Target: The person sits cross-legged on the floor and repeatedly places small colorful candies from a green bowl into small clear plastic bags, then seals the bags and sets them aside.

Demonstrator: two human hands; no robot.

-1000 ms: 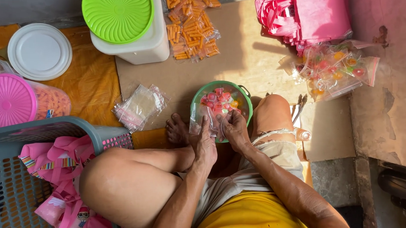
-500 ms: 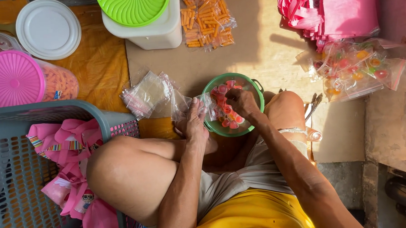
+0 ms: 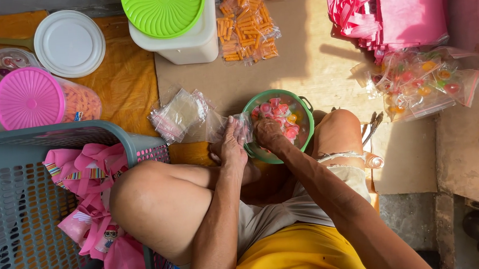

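Floor: worn concrete [image 3: 464,155], cracked, pink-tinted at right | Covering: brown cardboard sheet [image 3: 312,65] beside orange cloth [image 3: 127,86] | Light: strong sunlight, hard shadows | Lower right: dark gap at edge

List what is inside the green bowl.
The green bowl holds small pink, red and yellow-orange candies. The right hand reaches in and covers the near part; the left hand holds a clear bag at the rim. The bowl's bottom is hidden.
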